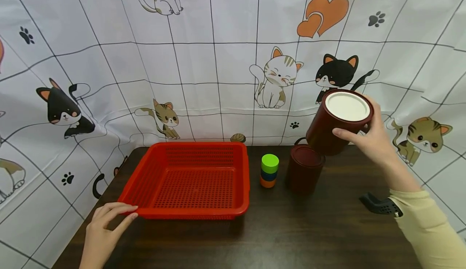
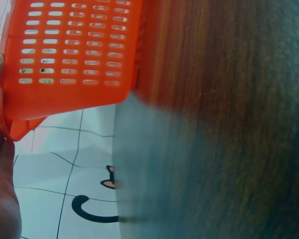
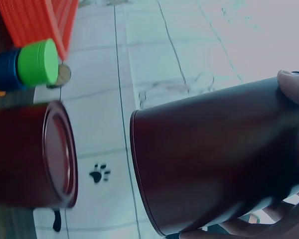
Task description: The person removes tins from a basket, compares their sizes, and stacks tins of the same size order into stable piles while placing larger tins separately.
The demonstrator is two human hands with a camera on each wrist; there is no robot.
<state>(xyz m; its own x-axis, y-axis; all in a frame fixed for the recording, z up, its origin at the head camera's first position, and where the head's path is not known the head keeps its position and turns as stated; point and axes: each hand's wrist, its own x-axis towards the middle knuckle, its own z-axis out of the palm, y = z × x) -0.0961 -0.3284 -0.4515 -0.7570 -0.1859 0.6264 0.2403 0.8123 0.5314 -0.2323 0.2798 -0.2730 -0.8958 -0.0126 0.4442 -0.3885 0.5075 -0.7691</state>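
At the near left corner of a red perforated plastic basket (image 1: 189, 213), my left hand (image 1: 103, 226) pinches the rim between thumb and fingers; the left wrist view shows this rim (image 2: 4, 94) close up. My right hand (image 1: 376, 141) grips a dark maroon canister (image 1: 324, 133) with a white round top. It is raised off the table and tilted. Below and left of it, a second maroon canister (image 1: 305, 172) stands upright. In the right wrist view a gap separates the held canister (image 3: 214, 154) from the standing canister's top (image 3: 60, 154).
Between basket and standing canister is a small stack with a green part (image 1: 270, 163), a dark blue part (image 1: 268, 176) and an orange part (image 1: 267, 183). A cat-print curtain (image 1: 196, 70) hangs behind the dark wooden table (image 1: 276, 236). A black strap (image 1: 378, 205) sits at the right wrist.
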